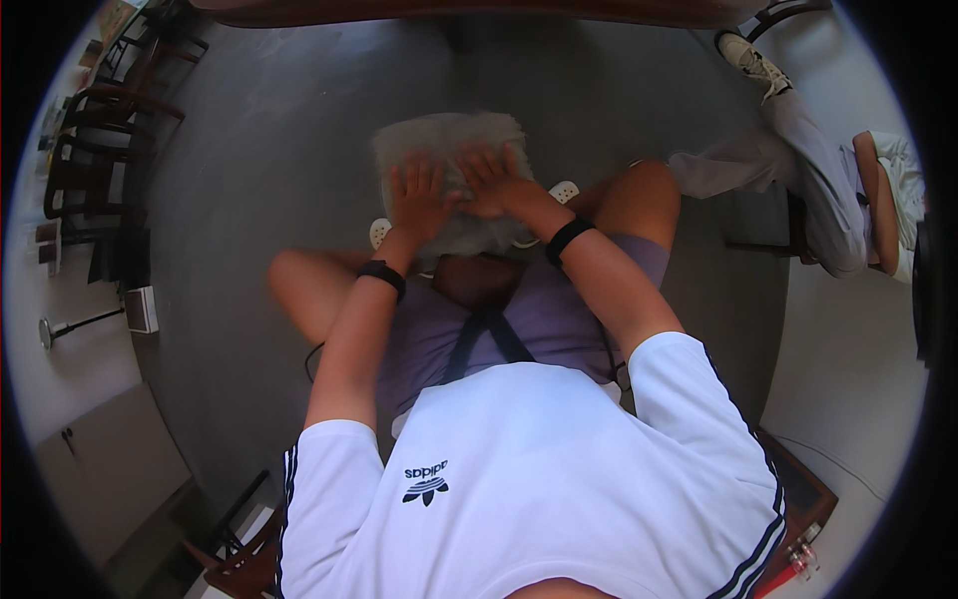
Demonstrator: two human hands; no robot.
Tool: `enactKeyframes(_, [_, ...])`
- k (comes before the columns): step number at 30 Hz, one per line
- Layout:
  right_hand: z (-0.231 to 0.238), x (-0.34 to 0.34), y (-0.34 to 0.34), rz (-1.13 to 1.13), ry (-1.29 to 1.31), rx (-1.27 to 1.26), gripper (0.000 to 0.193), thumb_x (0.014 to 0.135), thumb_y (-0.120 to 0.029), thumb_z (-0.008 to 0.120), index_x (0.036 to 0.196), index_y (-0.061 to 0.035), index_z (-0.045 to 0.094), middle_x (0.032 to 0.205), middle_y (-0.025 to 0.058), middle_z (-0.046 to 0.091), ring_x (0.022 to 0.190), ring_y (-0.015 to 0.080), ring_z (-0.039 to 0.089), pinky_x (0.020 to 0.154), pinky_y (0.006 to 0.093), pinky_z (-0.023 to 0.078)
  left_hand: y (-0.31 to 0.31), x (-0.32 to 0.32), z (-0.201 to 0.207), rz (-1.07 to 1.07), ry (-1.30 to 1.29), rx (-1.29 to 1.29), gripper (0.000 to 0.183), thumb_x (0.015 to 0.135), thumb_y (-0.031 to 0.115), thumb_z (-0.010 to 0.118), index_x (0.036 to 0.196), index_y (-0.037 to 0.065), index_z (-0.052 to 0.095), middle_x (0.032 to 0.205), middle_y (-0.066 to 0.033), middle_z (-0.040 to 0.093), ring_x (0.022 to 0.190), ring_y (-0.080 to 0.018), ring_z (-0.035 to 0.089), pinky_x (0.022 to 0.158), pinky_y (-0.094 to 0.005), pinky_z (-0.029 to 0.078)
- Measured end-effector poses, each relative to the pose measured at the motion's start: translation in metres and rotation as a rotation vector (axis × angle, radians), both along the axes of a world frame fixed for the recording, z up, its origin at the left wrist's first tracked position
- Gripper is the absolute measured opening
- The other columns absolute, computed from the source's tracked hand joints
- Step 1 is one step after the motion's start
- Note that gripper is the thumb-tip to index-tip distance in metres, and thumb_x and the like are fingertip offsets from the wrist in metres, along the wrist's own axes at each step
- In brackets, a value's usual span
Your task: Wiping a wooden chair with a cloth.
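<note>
Nearest is a white T-shirt point(559, 449) with black stripes down the sleeves, on the near side of a pale sheet point(434, 132), which is the landmark here. Between the shirt and the sheet come purple shorts point(429, 324), with dark straps point(463, 349) crossing them and the knees spread wide to either side. A black band sits on each wrist, the left band point(383, 278) and the right band point(569, 241), both just on the near side of the sheet.

The left hand point(421, 203) lies over the left half of the sheet, palm down, its fingers apart and pointing away from the body. The right hand point(491, 185) is over the right half in the same flat way, thumb toward the left hand. Neither hand is clenched or gripping. The sheet is between the lower legs, thin and greyish; blur hides its exact edges and material.

White shoes with holes show on either side of the sheet, the left shoe point(379, 233) and the right shoe point(564, 192).

Grey floor point(269, 130) surrounds the sheet. Farther to its right sits another person in grey trousers point(833, 190); well to its left stand dark wooden chairs point(85, 185). Beyond it is a brown table edge point(469, 10).
</note>
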State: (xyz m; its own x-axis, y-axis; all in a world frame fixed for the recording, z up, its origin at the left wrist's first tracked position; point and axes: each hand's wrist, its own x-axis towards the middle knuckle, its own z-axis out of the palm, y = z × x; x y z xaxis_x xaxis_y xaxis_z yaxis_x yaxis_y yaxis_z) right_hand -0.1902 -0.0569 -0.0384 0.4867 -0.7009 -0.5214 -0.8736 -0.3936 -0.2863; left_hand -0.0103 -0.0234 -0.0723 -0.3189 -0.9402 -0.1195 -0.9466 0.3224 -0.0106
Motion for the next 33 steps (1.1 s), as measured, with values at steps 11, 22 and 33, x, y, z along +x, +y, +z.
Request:
enactKeyframes(11, [-0.012, -0.002, -0.006, 0.027, 0.015, -0.192, 0.078, 0.096, -0.061, 0.031, 0.155, -0.0151, 0.008, 0.162, 0.0081, -0.001, 0.148, 0.0273, -0.01, 0.116, 0.0547, -0.008, -0.012, -0.002, -0.012, 0.047, 0.147, -0.082, 0.07, 0.099, 0.055, 0.031, 0.149, 0.007, 0.031, 0.159, -0.017, 0.011, 0.149, -0.0309, 0.002, 0.116, -0.0568, 0.002])
enactKeyframes(22, [0.002, -0.025, -0.032, -0.102, -0.31, 0.067, 0.048, 0.1, -0.042, 0.046, 0.131, -0.0068, 0.054, 0.134, 0.0154, 0.055, 0.127, 0.0323, 0.049, 0.103, 0.0422, 0.039, -0.01, 0.038, -0.005, -0.104, 0.326, 0.087, 0.055, 0.091, 0.037, 0.058, 0.137, 0.008, 0.049, 0.149, -0.0186, 0.037, 0.141, -0.0349, 0.028, 0.115, -0.052, 0.02])
enactKeyframes(33, [0.103, -0.067, 0.031, -0.193, -0.815, 0.118, 0.049, 0.089, -0.025, 0.068, 0.13, -0.003, 0.053, 0.112, 0.0128, 0.063, 0.103, 0.0228, 0.059, 0.091, 0.0357, 0.045, 0.043, 0.013, 0.134, 0.197, 0.941, 0.248, 0.031, 0.091, 0.019, 0.059, 0.116, 0.002, 0.061, 0.104, -0.0191, 0.065, 0.094, -0.0317, 0.061, 0.083, -0.0375, 0.047])
